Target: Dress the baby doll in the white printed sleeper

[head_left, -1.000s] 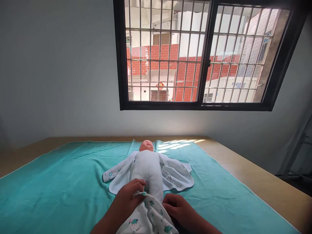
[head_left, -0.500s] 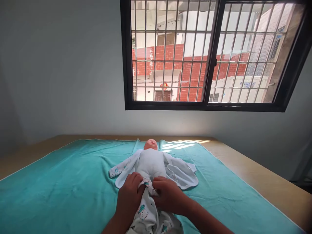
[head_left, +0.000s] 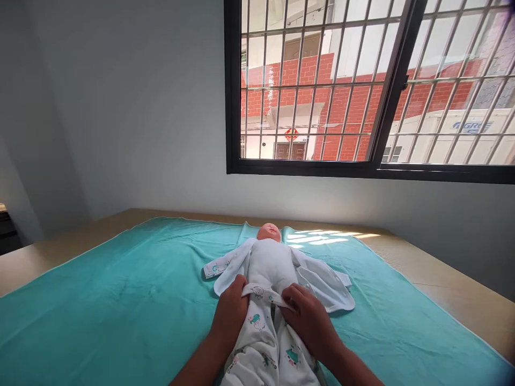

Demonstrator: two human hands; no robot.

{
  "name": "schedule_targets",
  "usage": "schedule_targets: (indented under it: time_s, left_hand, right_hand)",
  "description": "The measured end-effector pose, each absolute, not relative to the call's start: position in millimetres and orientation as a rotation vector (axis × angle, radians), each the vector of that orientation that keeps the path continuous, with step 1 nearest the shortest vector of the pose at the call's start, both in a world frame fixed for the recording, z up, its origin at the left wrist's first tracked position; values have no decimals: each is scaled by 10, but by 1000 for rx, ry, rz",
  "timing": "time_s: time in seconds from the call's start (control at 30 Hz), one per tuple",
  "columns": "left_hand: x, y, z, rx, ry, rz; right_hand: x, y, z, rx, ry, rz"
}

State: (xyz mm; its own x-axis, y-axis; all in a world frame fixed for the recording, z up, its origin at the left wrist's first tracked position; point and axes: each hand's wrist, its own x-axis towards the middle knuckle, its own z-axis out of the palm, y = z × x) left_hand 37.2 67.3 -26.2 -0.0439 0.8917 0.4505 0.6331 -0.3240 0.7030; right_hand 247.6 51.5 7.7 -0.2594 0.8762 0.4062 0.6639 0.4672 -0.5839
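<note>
A baby doll (head_left: 272,260) with a white cloth body lies on its back, its head toward the wall. Under it a white baby jacket (head_left: 322,281) is spread open, sleeves out to both sides. Printed baby pants (head_left: 257,335) cover the doll's legs, with the waistband up near its hips. My left hand (head_left: 230,313) is closed on the left edge of that waistband. At the right edge my right hand (head_left: 309,316) pinches the band, fingers curled over it. The doll's feet are hidden inside the pants or below the picture.
A teal cloth (head_left: 132,300) is spread over a wooden table (head_left: 438,273). The table's far edge meets a grey wall (head_left: 161,134). Above is a barred window (head_left: 314,96), and sunlight falls in stripes on the cloth beside the doll's head.
The waistband, bunched between my hands before, is now stretched wider across the doll's upper legs. My hands have moved apart. The view has turned a little to the left.
</note>
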Motion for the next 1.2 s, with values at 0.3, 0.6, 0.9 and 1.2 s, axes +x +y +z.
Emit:
schedule_targets:
  time_s: [0.3,0.6,0.9,1.2]
  left_hand:
    - [502,523,-17,1861,1332,1266]
    - [525,386,188,1705,1243,1015]
    - [348,428,176,1746,1029,857]
    - [420,352,222,1839,1001,711]
  right_hand:
    - [2491,433,182,-1128,-1785,1365]
    - [2486,350,237,-1216,-1768,1169]
    - [2477,432,103,-1315,-1727,939]
    - [2465,357,167,-1189,-1645,1035]
